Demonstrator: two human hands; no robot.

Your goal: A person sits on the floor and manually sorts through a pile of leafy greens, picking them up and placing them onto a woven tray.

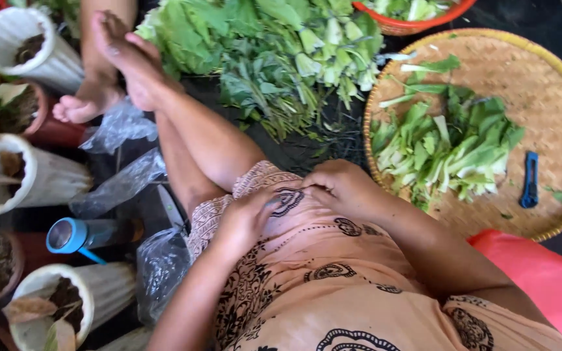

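Observation:
My left hand [245, 220] and my right hand [341, 187] rest close together on my lap. Both have their fingers curled into the peach patterned cloth [320, 273] of my dress near its hem. My bare legs and feet [115, 58] stretch away to the upper left. Just right of my right hand lies a round woven tray [554, 117] holding cut green leafy stalks [447, 146] and a small blue-handled tool [530, 179]. A big pile of uncut leafy greens [268, 52] lies on the floor beyond my knees.
An orange basket [417, 23] with greens sits at the top. White ribbed plant pots [24, 42] and brown pots line the left side. A blue-capped bottle [69, 235], clear plastic bags [121, 185] and a knife blade [170, 207] lie left of my legs. A red cushion [544, 276] is at lower right.

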